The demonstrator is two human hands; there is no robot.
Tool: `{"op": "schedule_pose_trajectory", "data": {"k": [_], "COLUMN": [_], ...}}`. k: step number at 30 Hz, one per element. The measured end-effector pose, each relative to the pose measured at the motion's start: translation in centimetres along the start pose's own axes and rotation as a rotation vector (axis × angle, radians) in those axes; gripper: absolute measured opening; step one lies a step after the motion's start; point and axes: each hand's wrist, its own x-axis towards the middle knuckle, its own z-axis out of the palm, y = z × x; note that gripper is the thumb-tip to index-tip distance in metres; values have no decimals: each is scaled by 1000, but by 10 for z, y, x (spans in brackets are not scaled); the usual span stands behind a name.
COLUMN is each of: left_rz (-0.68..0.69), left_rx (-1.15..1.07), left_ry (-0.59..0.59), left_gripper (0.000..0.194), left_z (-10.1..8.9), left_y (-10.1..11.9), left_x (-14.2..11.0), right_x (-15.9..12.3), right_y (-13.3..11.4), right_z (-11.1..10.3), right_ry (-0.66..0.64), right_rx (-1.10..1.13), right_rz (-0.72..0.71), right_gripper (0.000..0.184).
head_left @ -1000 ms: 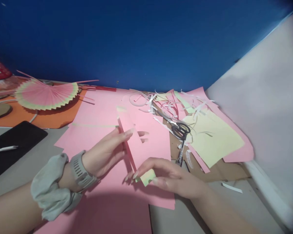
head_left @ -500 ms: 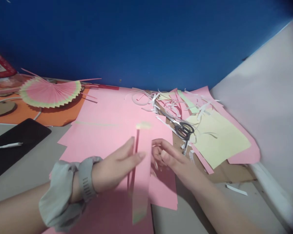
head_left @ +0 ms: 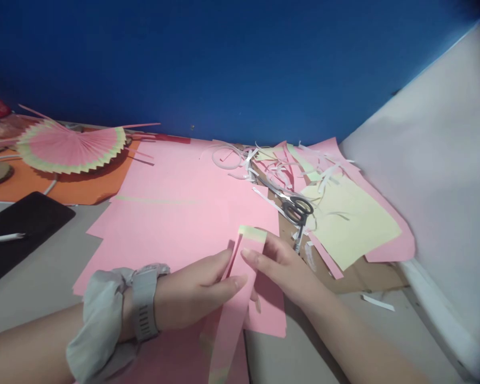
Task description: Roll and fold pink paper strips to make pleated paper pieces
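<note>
Pinching the long pink strip [head_left: 234, 320] in the left hand [head_left: 188, 298] and, nearer the scissors [head_left: 297, 207], the right hand [head_left: 290, 269], left of the scissors and closer in, pointing it long-ways up and a bit toward them, maybe folded underneath, but too blurry there.

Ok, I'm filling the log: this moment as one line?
left hand: holds pink strip | right hand: holds its upper part | right: scissors, yellow sheet | left: pleated fan

My folded pink paper strip [head_left: 235, 314] has pale yellow-green ends; the pleated paper fan [head_left: 74, 149] is pink, edged in yellow-green, above bright orange paper [head_left: 88, 186].
</note>
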Motion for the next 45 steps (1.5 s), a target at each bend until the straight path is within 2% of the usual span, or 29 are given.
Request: {"op": "schedule_pose_trajectory", "data": {"k": [5,8,10,15,18,20,23,25,30,34,38,41,45], "left_rz": [-85,-101,-100,-174,-232,-298,-373,-366,-298,-324,-330,-304,-243], "left_rx": [-229,-252,-221,-32,123,41,-140,-165,-254,-219,-190,-119,-80], "left_ry": [83,39,12,71,94,79,98,124,60,109,125,126,221], "left_gripper": [29,36,33,29,15,15,29,36,39,35,32,31,39], "left_z": [6,8,8,10,12,14,16,16,16,17,16,18,25], "left_y": [-10,-11,-10,3,10,12,9,6,0,-4,-4,-3,-5], "left_x": [1,-2,-3,-5,-4,-4,-5,-6,-6,-7,-6,-6,-10], "right_x": [1,1,1,0,0,0,-1,-2,-4,-6,-7,-7,-9], "right_y": [4,4,4,5,4,3,3,4,3,5,7,7,5], "right_z": [6,6,4,-4,-6,-5,-3,-2,-2,-4,-3,-1,0], "right_ry": [66,220,288,245,312,338,322,314,289,256,286,297,272], "right_rx": [8,-75,-124,-127,-236,-331,-410,-430,-463,-433,-478,-506,-532], "right_rz": [-53,-114,-145,-214,-250,-246,-266,-294,-355,-345,-335,-333,-341], "right_gripper": [20,20,20,34,38,36,33,32,31,32,32,32,31]}}
